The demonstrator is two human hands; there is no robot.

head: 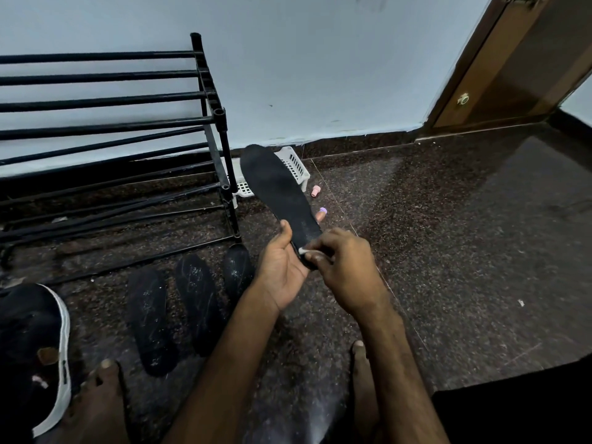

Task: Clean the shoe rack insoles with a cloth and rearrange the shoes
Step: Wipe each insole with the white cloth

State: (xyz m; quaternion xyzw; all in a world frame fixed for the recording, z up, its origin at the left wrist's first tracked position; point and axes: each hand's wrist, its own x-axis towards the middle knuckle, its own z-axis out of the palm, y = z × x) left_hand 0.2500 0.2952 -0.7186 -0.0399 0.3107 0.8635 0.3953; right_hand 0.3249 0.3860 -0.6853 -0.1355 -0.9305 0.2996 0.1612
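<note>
Head view: left hand [282, 272] grips insole [277, 187] heel; right hand [344, 267] pinches cloth [302, 250] against it.

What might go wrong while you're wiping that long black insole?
The left hand grips the insole only at one end, so it may bend or slip under the cloth the right hand presses. Wiped-off dirt may land on the three insoles lying on the floor nearby.

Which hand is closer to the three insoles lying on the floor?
Left. The left hand, gripping the raised insole, sits just beside the rightmost floor insole; the right hand, pinching a white cloth against the raised insole, is farther right.
</note>
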